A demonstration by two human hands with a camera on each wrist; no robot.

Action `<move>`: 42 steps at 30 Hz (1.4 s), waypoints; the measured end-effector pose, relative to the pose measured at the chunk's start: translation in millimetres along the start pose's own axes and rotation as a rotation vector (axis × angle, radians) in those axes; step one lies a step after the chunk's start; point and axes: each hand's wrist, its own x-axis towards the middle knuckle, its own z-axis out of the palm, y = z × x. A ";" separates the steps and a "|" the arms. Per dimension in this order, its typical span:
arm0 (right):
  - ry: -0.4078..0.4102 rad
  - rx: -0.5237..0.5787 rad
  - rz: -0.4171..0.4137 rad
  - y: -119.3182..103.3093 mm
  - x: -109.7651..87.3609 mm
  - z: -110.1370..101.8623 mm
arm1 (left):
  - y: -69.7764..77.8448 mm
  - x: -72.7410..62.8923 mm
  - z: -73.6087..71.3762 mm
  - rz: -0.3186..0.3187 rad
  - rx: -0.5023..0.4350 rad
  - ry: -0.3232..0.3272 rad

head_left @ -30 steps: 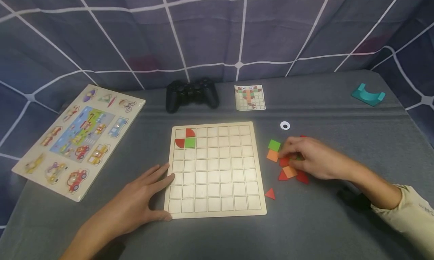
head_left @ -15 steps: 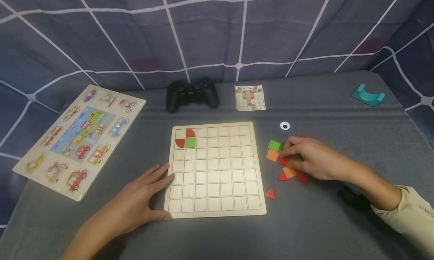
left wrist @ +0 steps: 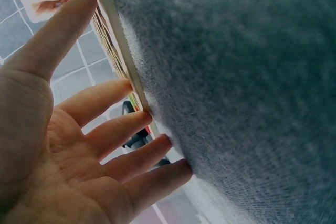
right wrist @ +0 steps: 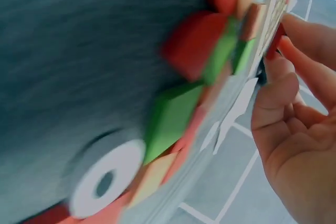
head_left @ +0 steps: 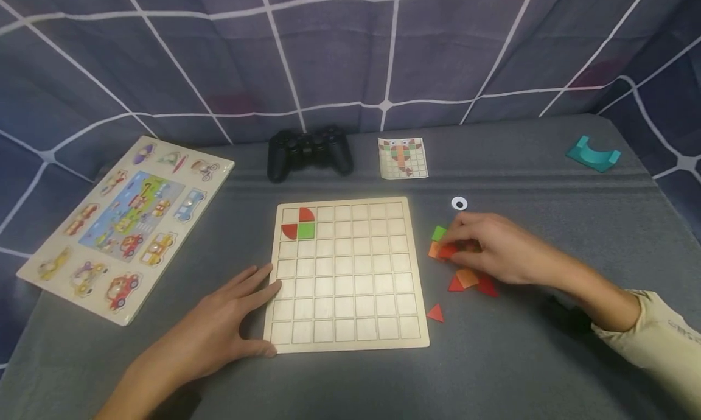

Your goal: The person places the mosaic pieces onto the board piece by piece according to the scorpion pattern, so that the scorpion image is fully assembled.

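Observation:
My left hand (head_left: 216, 329) rests spread along the left edge of a wooden grid board (head_left: 350, 349), fingertips and thumb touching its rim. In the left wrist view its fingers (left wrist: 121, 127) lie fairly straight against that edge. Two red quarter-circle tiles (head_left: 306, 214) and a green square tile (head_left: 306, 231) sit in the board's upper left cells. To the right of the board, my right hand (head_left: 504, 249) pinches a red tile (right wrist: 274, 40) between thumb and fingers, over the loose tiles. Its full outline is hidden by the fingers.
Loose tiles lie under and around the right hand: an orange square (head_left: 467, 278), a green square (head_left: 439, 233) and red pieces (head_left: 435, 313). Behind are an eye disc (head_left: 459, 203), pattern card (head_left: 403, 158), game controller (head_left: 310, 154) and teal holder (head_left: 594, 155). A vehicle puzzle (head_left: 131, 225) lies left.
My right hand has shifted slightly left, toward the board, with the red tile now pinched in its fingers. The left hand and board stay where they were.

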 end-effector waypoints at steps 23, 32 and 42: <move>0.064 0.089 -0.097 -62.6 123.5 36.8 | 0.2 -1.0 -0.5 0.016 -0.006 0.019; -0.037 0.080 -0.052 -71.1 151.2 47.5 | -1.1 -0.5 0.5 0.029 -0.005 0.043; -0.087 0.010 -0.054 -72.9 161.2 53.5 | -1.9 -0.7 1.1 0.027 0.004 0.041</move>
